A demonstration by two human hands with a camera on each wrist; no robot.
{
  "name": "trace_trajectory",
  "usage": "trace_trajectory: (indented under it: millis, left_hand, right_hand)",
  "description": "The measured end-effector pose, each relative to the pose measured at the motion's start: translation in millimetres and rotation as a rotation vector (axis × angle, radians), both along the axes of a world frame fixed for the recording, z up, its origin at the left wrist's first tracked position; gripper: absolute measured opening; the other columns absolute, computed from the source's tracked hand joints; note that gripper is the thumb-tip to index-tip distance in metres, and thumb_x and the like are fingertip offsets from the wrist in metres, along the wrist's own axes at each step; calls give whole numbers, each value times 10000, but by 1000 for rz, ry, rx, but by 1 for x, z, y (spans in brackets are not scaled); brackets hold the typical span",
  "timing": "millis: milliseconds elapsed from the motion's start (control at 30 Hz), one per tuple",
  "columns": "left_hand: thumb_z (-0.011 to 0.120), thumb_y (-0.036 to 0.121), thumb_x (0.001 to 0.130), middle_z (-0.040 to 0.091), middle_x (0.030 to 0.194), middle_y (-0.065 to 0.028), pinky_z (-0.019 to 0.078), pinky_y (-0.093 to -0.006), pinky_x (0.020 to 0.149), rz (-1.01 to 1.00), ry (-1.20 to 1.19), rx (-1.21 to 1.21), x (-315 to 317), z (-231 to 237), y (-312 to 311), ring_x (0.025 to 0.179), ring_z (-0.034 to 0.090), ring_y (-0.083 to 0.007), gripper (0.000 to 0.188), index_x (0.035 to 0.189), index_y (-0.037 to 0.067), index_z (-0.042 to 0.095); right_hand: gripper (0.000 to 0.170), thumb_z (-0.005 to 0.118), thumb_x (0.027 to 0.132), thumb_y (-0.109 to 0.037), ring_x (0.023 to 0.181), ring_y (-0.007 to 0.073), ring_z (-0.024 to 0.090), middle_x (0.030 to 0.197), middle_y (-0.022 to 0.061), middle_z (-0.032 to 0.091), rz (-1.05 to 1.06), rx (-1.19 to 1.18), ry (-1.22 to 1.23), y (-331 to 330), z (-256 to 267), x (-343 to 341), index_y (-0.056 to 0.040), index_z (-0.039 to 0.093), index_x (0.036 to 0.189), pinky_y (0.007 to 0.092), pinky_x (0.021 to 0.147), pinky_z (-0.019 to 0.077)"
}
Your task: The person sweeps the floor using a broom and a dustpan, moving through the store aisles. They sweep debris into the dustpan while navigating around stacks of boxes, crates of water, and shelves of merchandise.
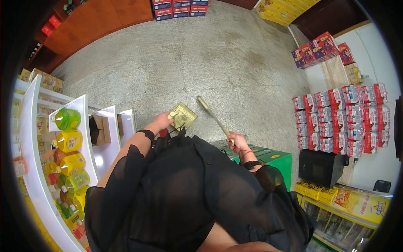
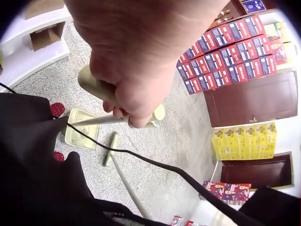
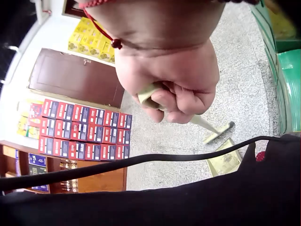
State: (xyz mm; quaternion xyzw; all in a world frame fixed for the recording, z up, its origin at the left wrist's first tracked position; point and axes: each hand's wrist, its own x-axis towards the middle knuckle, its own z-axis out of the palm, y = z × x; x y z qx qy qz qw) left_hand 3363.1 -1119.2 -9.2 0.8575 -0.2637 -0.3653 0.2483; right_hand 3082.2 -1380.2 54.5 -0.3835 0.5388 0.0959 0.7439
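My left hand [image 1: 163,122] grips the top of the long handle of a pale yellow-green dustpan [image 1: 187,120]. In the left wrist view the pan [image 2: 74,136] lies low at the floor, near a red shoe [image 2: 57,109]. My right hand [image 1: 239,143] has its fingers curled round the handle of a broom [image 1: 215,119], which slants down to the floor. The broom head [image 2: 113,148] is right beside the pan in the left wrist view. From the right wrist, the broom head [image 3: 220,133] shows just past the dustpan [image 3: 226,157]. Part of each handle is hidden inside the fist.
White shelves [image 1: 86,138] with bottles stand close on my left. Green boxes [image 1: 277,161] are by my right arm, with stacked bottle packs [image 1: 336,122] beyond. Red and blue cartons [image 1: 180,9] stand at the far wall. A black cord [image 2: 160,165] crosses the left wrist view.
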Motion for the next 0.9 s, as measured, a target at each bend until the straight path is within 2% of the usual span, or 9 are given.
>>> trace_trajectory:
  millis: [200,267,333,467,667,700,733,833,900]
  left_hand:
    - [577,270,702,608,922,-213,449,-418,776,24,66,-58,30,-3,-41,891,572,-362,360,949,10,594]
    - [571,280,706,609,919,-212,449,-419,776,-109,21,-56,45,8,-51,885,572,-363,358,939,9,594]
    - [571,284,709,608,922,-210,449,-419,778,-145,0,-38,61,2,-58,886,570,-363,358,939,10,592]
    - [575,297,718,603,935,-206,447,-417,792,-236,-54,-15,106,6,-74,899,562,-363,363,943,13,583]
    - [582,308,721,596,949,-214,441,-415,805,-218,12,-94,184,7,-88,924,553,-365,381,949,3,578]
    - [582,308,721,596,949,-214,441,-415,805,-222,14,-93,195,9,-90,924,553,-365,381,949,3,578]
    - [584,303,720,596,947,-214,442,-414,802,-232,25,-86,205,9,-92,923,555,-364,381,951,1,577]
    - [588,291,717,596,950,-217,443,-412,802,-248,50,-78,229,4,-94,927,556,-362,382,964,-1,576]
    - [589,283,716,595,955,-219,443,-410,805,-256,64,-73,245,-8,-96,932,556,-360,385,975,-1,577]
  right_hand:
    - [590,532,751,-75,418,65,326,656,38,489,-32,95,-120,-9,9,0,5,337,1302,215,401,277]
    - [587,528,749,-76,417,64,321,655,39,489,-52,60,-108,-9,21,3,10,341,1299,213,400,274]
    - [585,523,746,-77,417,63,317,654,39,490,-75,24,-98,-11,28,8,16,344,1296,212,398,270]
    - [559,512,752,-82,418,66,311,661,50,491,-280,-9,-86,-19,35,21,19,362,1280,210,391,262]
    - [541,510,777,-89,435,79,331,671,40,477,-503,-100,-45,-34,1,88,-44,366,1297,214,388,273]
    - [406,522,783,-102,440,87,354,666,39,481,-545,-82,-57,-35,-2,104,-60,450,1181,215,383,278]
    - [406,522,783,-102,440,87,354,666,39,481,-550,-82,-54,-34,-6,122,-60,450,1181,215,383,278]
    - [132,552,777,-124,445,99,389,646,39,488,-562,-100,21,-35,-17,169,-90,476,879,217,374,283]
    - [130,552,776,-125,445,98,388,642,36,487,-555,-94,40,-35,-21,188,-89,481,879,218,372,282]
